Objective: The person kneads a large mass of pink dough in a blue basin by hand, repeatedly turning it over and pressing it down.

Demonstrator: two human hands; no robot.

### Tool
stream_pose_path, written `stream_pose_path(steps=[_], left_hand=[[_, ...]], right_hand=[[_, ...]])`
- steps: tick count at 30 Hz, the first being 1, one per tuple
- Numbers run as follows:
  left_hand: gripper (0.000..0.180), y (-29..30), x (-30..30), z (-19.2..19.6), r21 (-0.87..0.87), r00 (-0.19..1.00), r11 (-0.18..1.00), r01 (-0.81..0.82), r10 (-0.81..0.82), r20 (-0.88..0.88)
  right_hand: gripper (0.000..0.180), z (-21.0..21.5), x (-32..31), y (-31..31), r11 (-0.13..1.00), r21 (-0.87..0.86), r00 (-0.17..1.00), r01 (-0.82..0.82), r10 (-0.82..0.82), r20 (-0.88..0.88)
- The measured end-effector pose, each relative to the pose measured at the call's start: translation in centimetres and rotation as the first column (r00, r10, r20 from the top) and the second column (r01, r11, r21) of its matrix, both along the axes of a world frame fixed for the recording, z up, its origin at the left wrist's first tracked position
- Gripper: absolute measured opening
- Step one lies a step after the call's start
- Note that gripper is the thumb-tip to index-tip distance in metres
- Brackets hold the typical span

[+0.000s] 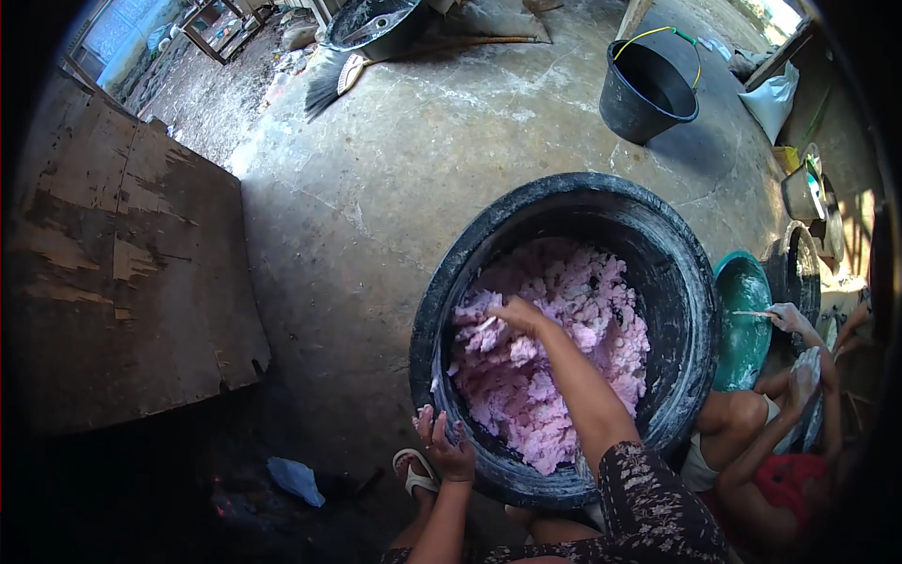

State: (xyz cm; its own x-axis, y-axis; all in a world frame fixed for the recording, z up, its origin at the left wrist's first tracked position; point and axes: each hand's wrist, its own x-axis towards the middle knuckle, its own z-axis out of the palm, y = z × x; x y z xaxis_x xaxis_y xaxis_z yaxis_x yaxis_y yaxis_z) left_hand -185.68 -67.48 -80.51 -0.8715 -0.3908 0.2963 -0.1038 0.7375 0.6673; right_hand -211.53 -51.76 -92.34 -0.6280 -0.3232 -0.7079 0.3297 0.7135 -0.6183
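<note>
1. Head view, the work: a large black tub (695, 282) with a thick rounded rim stands on the concrete floor (395, 188), right in front of the person. It holds a heap of pale pink, clumpy dough-like mass (564, 357) that covers most of the bottom.

2. Head view, right hand: the right hand (517, 315) reaches down into the tub and rests on the upper left part of the pink mass, fingers curled loosely onto a lump; whether it actually pinches any I cannot tell.

3. Head view, left hand: the left hand (446, 446) sits on the near rim of the tub, fingers spread and draped over the edge, steadying rather than clenching.

4. Handling, as a judgement: the mass looks soft, moist and crumbly, breaking into ragged clumps, so it probably tears under a pull and sticks to skin. Scooping from beneath with cupped fingers should suit it better than pinching. The tub looks heavy and stiff; its fat rim is the natural hold.

5. Head view, surroundings: a black bucket (648, 89) with a yellow-green handle stands well apart beyond the tub, a broom (338, 80) lies farther back, and a worn wooden board (122, 282) lies to the left. At the right, another person's hand (787, 320) works beside a green basin (742, 320).
</note>
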Motion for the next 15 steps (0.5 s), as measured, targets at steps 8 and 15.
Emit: stream_pose_path(steps=[8,15], left_hand=[[0.06,2.7,-3.5,-9.2,0.656,0.922,-0.658,-0.369,-0.172,0.346],[0.062,3.1,-3.7,-9.9,0.601,0.925,-0.73,-0.326,-0.117,0.361]], right_hand=[[0.084,6.3,16.3,3.3,0.978,0.026,0.875,-0.205,0.195,-0.444],[0.05,9.5,5.4,5.2,0.992,0.024,0.824,0.128,-0.092,-0.558]])
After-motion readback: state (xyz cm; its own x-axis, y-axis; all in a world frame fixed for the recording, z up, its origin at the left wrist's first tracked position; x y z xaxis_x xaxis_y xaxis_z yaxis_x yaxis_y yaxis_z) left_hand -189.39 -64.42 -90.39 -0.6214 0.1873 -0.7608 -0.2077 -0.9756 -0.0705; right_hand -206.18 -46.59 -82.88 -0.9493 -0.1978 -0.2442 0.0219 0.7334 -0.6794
